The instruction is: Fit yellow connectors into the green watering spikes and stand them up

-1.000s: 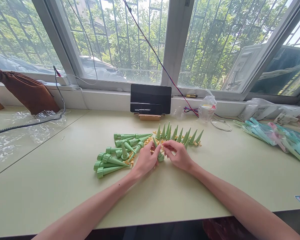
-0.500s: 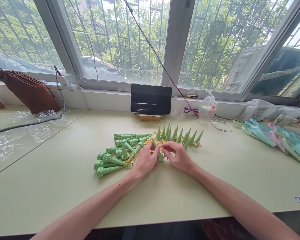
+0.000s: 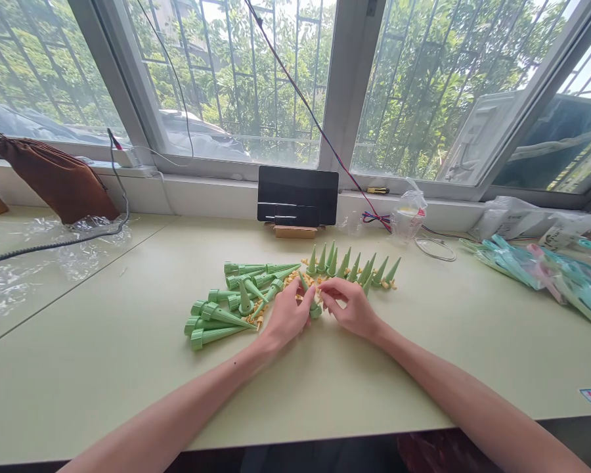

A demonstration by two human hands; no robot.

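Observation:
My left hand (image 3: 288, 316) and my right hand (image 3: 350, 305) meet at the middle of the pale green table (image 3: 128, 368), fingers pinched together around one green cone spike (image 3: 311, 299) that stands between them. To the left lies a heap of green cone spikes (image 3: 226, 309) on their sides. Behind my hands a row of upright green cones (image 3: 354, 266) stands with small yellow pieces (image 3: 295, 279) scattered about their bases.
A dark tablet (image 3: 297, 196) leans on a stand by the window sill. A brown pouch (image 3: 54, 180) and clear plastic sheet (image 3: 34, 263) lie at the left. A plastic bag (image 3: 408, 213), cables and teal packets (image 3: 546, 269) lie at the right.

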